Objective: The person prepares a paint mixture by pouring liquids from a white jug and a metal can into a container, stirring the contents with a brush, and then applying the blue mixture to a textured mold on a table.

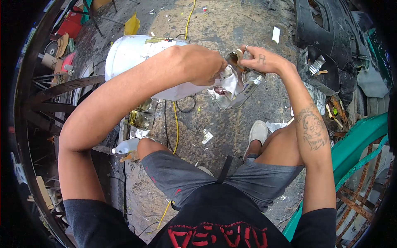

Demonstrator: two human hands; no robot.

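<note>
My left hand [203,66] reaches across to the middle with its fingers curled closed. Its fingertips meet a crumpled white piece [230,82], cloth or paper, at the open metal can [243,98]; what they grip is hidden. The can is silvery and boxy, tilted, with a round ring-like opening and a brownish inside. My right hand [263,61], a ring on one finger, is closed on the can's far right edge. Under my left forearm a large white plastic bucket [131,53] lies on its side.
A yellow cable [176,128] and a black cable run along the worn floor. A clear bottle [126,146] lies by my left knee. A black bin [318,70] and dark panel [337,31] stand right, near green sheeting [359,138]. A metal frame [68,93] rises left.
</note>
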